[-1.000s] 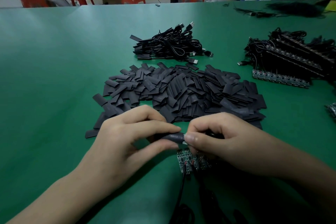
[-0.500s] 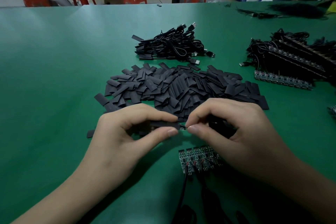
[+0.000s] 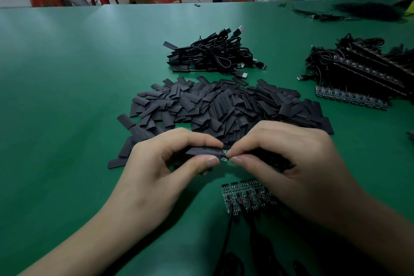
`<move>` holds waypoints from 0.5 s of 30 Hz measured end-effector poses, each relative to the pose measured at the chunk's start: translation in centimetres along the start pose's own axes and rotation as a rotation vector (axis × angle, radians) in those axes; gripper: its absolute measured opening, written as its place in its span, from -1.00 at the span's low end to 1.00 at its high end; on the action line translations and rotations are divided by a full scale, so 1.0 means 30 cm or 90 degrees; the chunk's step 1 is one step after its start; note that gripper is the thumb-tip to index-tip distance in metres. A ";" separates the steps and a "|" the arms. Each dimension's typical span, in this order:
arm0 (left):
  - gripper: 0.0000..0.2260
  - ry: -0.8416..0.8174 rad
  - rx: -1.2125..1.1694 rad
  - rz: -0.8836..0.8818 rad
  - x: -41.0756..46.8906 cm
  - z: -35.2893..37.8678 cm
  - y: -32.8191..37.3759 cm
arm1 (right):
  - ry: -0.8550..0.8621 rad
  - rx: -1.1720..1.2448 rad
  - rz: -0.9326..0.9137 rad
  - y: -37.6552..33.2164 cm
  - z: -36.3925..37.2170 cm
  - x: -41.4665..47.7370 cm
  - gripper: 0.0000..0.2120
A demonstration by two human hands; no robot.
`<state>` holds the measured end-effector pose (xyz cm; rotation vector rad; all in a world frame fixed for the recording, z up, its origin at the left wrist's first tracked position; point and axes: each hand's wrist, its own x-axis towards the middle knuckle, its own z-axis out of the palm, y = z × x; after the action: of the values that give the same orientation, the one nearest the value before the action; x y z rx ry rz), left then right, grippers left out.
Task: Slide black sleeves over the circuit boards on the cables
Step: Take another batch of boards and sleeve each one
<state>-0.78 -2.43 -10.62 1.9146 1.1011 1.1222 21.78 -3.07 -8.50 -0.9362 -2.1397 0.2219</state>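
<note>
L hand (image 3: 156, 170) pinches sleeve (image 3: 202, 151), R hand (image 3: 291, 163) pinches board (image 3: 224, 156); both moved up from spare boards (image 3: 244, 195), board looks nearly sleeved.

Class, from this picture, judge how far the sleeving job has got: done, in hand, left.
Done, it seems: the bundle of sleeved cables behind. In hand: the left hand pinches a black sleeve, the right hand holds a circuit board partly inside it. Left: the bare boards nearest, the stacked boards at right, a big sleeve pile.
</note>
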 end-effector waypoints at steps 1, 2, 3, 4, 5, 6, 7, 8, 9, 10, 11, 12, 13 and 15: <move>-0.85 0.002 -0.007 0.000 0.000 0.002 0.001 | 0.004 -0.001 0.000 0.001 0.001 -0.001 -0.94; -0.85 0.003 -0.010 0.001 0.000 0.003 0.003 | 0.008 -0.002 0.003 0.001 0.001 -0.003 -0.94; -0.86 0.002 -0.008 0.005 -0.001 0.005 0.004 | 0.010 0.000 0.007 0.000 0.003 -0.003 -0.95; -0.86 -0.001 0.000 0.012 -0.001 0.006 0.006 | 0.010 0.003 0.011 -0.002 0.005 -0.004 -0.95; -0.86 -0.005 0.010 0.022 -0.002 0.009 0.008 | 0.009 0.006 0.015 -0.004 0.009 -0.004 -0.96; -0.86 -0.007 0.018 0.031 -0.003 0.011 0.010 | 0.009 0.008 0.021 -0.008 0.014 -0.006 -0.96; -0.86 -0.005 0.022 0.038 -0.003 0.013 0.011 | 0.011 0.009 0.028 -0.012 0.018 -0.007 -0.97; -0.86 0.000 0.025 0.042 -0.002 0.014 0.012 | 0.013 0.016 0.041 -0.016 0.021 -0.007 -0.98; -0.85 0.007 0.025 0.046 -0.001 0.013 0.014 | 0.015 0.037 0.065 -0.020 0.021 -0.007 -0.97; -0.85 0.016 0.027 0.053 0.000 0.011 0.017 | 0.017 0.072 0.099 -0.024 0.020 -0.006 -0.94; -0.84 0.028 0.031 0.063 0.001 0.008 0.019 | 0.014 0.115 0.138 -0.029 0.017 -0.006 -0.92; -0.84 0.041 0.039 0.076 0.001 0.004 0.022 | 0.001 0.149 0.174 -0.030 0.013 -0.005 -0.92; -0.83 0.055 0.049 0.088 0.002 0.001 0.023 | -0.019 0.171 0.201 -0.029 0.010 -0.004 -0.94; -0.83 0.075 0.068 0.103 0.001 -0.002 0.025 | -0.059 0.188 0.226 -0.023 0.008 -0.004 -0.97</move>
<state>-0.56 -2.73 -9.95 2.0740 1.1041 1.3020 21.29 -3.60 -8.43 -1.1378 -1.9382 0.7495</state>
